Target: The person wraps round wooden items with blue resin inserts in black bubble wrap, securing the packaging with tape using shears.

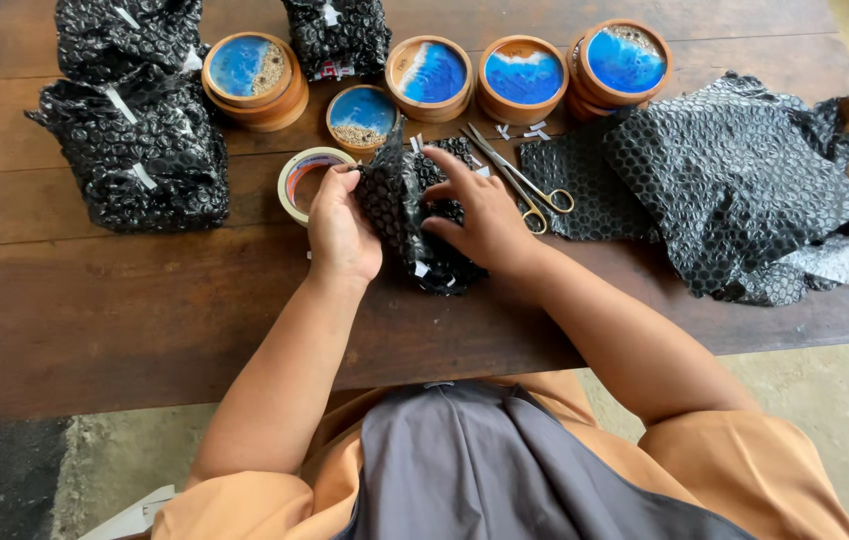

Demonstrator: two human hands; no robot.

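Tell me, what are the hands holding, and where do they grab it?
Both hands hold a black bubble-wrap bundle: the left hand grips its left edge, the right hand presses on its top right side.

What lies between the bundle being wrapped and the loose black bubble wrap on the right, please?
In the head view, gold-handled scissors lie on the table between the bundle and the bubble wrap.

A dark wooden worktop (95,300) is covered with black bubble-wrap bundles (135,150), round blue-topped wooden coasters (523,75), a tape roll (297,180), scissors (520,180) and loose wrap (735,180).
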